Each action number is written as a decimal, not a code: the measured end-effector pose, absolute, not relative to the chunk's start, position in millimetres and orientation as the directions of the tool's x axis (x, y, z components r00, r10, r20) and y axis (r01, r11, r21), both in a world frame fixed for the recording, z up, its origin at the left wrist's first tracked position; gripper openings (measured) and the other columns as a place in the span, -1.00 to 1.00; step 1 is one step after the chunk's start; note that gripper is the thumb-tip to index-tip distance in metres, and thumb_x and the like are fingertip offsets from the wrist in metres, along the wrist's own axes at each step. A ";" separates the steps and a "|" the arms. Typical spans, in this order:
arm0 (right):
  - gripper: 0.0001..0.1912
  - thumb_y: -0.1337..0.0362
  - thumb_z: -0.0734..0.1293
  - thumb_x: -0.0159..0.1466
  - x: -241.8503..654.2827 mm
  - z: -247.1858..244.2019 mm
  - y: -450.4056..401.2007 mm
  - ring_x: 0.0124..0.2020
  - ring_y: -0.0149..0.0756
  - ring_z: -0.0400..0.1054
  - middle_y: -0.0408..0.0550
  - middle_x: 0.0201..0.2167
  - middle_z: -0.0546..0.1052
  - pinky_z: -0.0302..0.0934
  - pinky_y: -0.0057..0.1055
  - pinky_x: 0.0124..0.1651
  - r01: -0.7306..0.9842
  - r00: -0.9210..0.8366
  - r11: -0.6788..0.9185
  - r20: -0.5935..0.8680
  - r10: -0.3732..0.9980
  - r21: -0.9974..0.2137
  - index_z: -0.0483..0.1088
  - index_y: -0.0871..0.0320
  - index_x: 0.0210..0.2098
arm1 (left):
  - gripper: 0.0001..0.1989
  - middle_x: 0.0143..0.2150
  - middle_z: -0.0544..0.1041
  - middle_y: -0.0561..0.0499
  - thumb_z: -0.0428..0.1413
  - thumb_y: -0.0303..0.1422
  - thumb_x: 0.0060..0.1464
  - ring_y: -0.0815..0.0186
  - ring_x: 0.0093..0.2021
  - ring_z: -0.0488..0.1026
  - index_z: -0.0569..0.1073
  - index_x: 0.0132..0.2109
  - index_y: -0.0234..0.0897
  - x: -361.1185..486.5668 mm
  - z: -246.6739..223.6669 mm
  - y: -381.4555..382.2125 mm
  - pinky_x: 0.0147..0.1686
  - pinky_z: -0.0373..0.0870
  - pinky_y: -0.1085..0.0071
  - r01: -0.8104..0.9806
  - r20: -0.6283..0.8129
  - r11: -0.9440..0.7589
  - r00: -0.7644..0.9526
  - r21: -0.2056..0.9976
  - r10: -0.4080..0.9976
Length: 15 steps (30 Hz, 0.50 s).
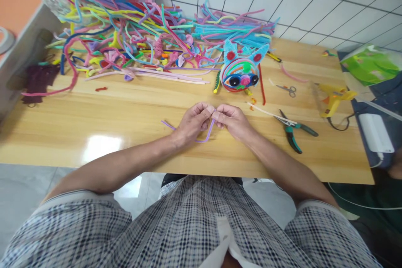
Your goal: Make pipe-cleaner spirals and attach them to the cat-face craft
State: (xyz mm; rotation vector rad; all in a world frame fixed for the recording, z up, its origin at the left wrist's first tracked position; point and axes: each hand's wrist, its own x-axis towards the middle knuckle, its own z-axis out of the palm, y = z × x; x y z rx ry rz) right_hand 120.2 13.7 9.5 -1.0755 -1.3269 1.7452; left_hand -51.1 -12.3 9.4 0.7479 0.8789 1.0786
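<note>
A purple pipe cleaner (pixel 207 133) is pinched at one end between the fingertips of both my hands, just above the wooden table. It bends sharply below my fingers, passes under my left wrist, and its tail shows on the far side. My left hand (pixel 195 122) is closed on it, thumb against the fingers. Close beside it, my right hand (pixel 230 119) also pinches the pipe cleaner, the two thumbs nearly touching. Beyond my hands stands a round animal head (pixel 240 74) made of coiled colourful pipe cleaners, with blue ears, dark eyes and a pink nose.
Heaps of coloured pipe cleaners (pixel 125 29) lie along the tiled wall. To the right are green-handled pliers (pixel 292 132), small scissors (pixel 290 90) and a yellow glue gun (pixel 334 97) with a cord. A white power bank-like box (pixel 376 133) sits past the table's right edge.
</note>
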 end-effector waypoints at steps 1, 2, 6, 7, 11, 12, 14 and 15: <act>-0.45 -0.20 0.65 0.11 120.8 9.6 13.7 -0.52 -0.46 0.23 -0.25 -0.56 0.40 0.06 -0.45 -0.44 -0.034 -0.413 -0.237 -0.202 0.888 -0.971 0.45 0.12 -0.44 | -0.45 -0.60 0.28 0.22 0.47 0.10 0.01 0.49 -0.59 0.12 0.45 -0.30 -0.24 -51.6 9.0 -11.0 -0.55 0.03 0.49 -0.402 -0.223 0.294 0.215 0.867 0.951; -0.46 -0.19 0.65 0.11 121.9 9.9 14.1 -0.53 -0.46 0.22 -0.26 -0.56 0.40 0.06 -0.45 -0.44 -0.029 -0.406 -0.230 -0.199 0.892 -0.973 0.45 0.11 -0.44 | -0.46 -0.58 0.29 0.21 0.46 0.10 0.03 0.48 -0.59 0.14 0.46 -0.29 -0.24 -53.2 8.7 -8.0 -0.55 0.04 0.49 -0.379 -0.206 0.280 0.226 0.882 0.952; -0.50 -0.14 0.65 0.11 129.2 13.4 19.9 -0.54 -0.46 0.21 -0.25 -0.56 0.42 0.06 -0.43 -0.44 -0.006 -0.420 -0.207 -0.185 0.888 -0.978 0.46 0.11 -0.45 | -0.49 -0.47 0.42 0.15 0.46 0.06 0.04 0.45 -0.51 0.23 0.53 -0.24 -0.28 -66.8 8.9 13.5 -0.48 0.12 0.46 -0.237 -0.080 0.178 0.370 0.955 0.925; -0.51 -0.13 0.64 0.12 131.1 14.3 21.7 -0.54 -0.46 0.20 -0.25 -0.57 0.42 0.05 -0.43 -0.44 -0.002 -0.427 -0.202 -0.182 0.886 -0.979 0.46 0.11 -0.46 | -0.51 -0.44 0.45 0.13 0.46 0.05 0.05 0.44 -0.48 0.26 0.55 -0.24 -0.29 -70.9 9.3 18.7 -0.45 0.16 0.45 -0.191 -0.045 0.131 0.402 0.973 0.914; -0.55 -0.08 0.61 0.17 136.2 16.2 26.4 -0.56 -0.46 0.19 -0.25 -0.61 0.40 0.03 -0.43 -0.44 0.052 -0.470 -0.172 -0.177 0.865 -0.984 0.44 0.11 -0.48 | -0.58 -0.34 0.54 0.04 0.37 0.01 0.17 0.37 -0.34 0.37 0.58 -0.23 -0.31 -82.9 11.5 29.8 -0.30 0.26 0.42 -0.038 0.054 -0.042 0.465 0.998 0.884; -0.55 -0.06 0.60 0.18 136.9 16.5 27.0 -0.56 -0.46 0.19 -0.25 -0.61 0.41 0.02 -0.43 -0.44 0.075 -0.486 -0.165 -0.181 0.855 -0.983 0.43 0.11 -0.49 | -0.59 -0.32 0.56 0.03 0.36 0.00 0.19 0.36 -0.33 0.38 0.59 -0.21 -0.31 -84.6 12.1 30.5 -0.28 0.28 0.41 -0.018 0.060 -0.059 0.487 0.998 0.871; -0.56 -0.05 0.59 0.18 138.2 17.7 28.0 -0.55 -0.46 0.19 -0.24 -0.61 0.41 0.03 -0.43 -0.43 0.114 -0.521 -0.161 -0.197 0.831 -0.980 0.43 0.12 -0.50 | -0.61 -0.30 0.57 0.01 0.34 -0.03 0.21 0.34 -0.32 0.41 0.58 -0.19 -0.31 -87.1 13.6 31.2 -0.26 0.30 0.40 0.011 0.050 -0.067 0.543 0.998 0.838; -0.57 -0.04 0.59 0.18 138.7 18.7 28.4 -0.54 -0.46 0.19 -0.24 -0.60 0.42 0.03 -0.43 -0.43 0.128 -0.535 -0.162 -0.206 0.820 -0.978 0.43 0.12 -0.49 | -0.63 -0.30 0.57 0.01 0.33 -0.04 0.22 0.34 -0.32 0.41 0.57 -0.19 -0.30 -88.1 14.3 31.5 -0.25 0.30 0.39 0.023 0.040 -0.064 0.567 0.998 0.823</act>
